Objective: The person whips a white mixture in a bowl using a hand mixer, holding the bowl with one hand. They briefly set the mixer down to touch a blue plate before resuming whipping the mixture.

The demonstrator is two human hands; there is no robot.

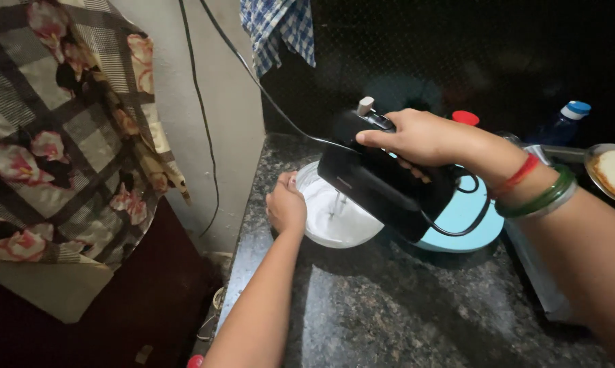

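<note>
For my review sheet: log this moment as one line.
right hand: grips black hand mixer | beaters in white bowl | left hand: holds bowl rim | surface: dark granite counter

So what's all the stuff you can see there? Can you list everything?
hand mixer: one, black, over the bowl, beaters down in the white mix
bowl: one, white, on the counter by the wall
counter: one, dark speckled stone
lid: one, light blue, round, behind the mixer
cord: one, black, running up the wall
checked cloth: one, blue and white, hanging at top
floral cloth: one, hanging at left
bottle: one, blue cap, at right
plate: one, far right edge
left hand: holds the bowl's rim
right hand: grips the mixer's handle; red and green bangles
</note>
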